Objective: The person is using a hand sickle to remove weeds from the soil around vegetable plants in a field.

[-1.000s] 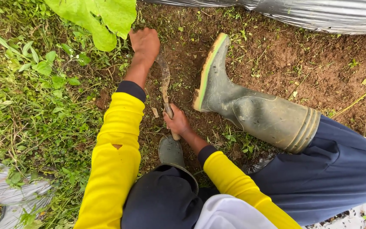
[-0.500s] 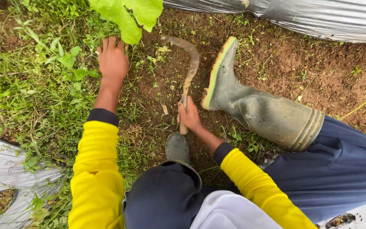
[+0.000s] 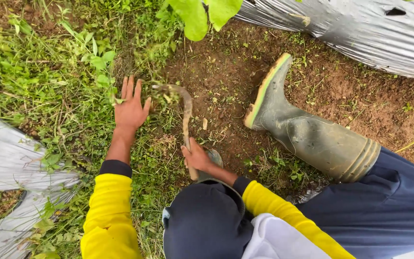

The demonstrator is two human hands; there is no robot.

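My left hand (image 3: 130, 106) lies flat with fingers spread on the weeds and grass (image 3: 63, 81), right beside the tip of a curved sickle (image 3: 184, 109). My right hand (image 3: 196, 156) is closed around the sickle's wooden handle, and the hooked blade reaches into the weeds next to my left thumb. Both arms wear yellow sleeves with dark cuffs.
My right leg in a muddy green rubber boot (image 3: 307, 132) stretches over bare brown soil (image 3: 226, 72). My other boot's toe (image 3: 214, 156) shows under my right hand. Silver plastic mulch sheets lie at the top right (image 3: 360, 33) and at the left (image 3: 10, 163). A large green leaf (image 3: 200, 12) hangs above.
My left hand has come back toward me and now lies flat beside the blade. The sickle has swung left into the weeds. The view has shifted.
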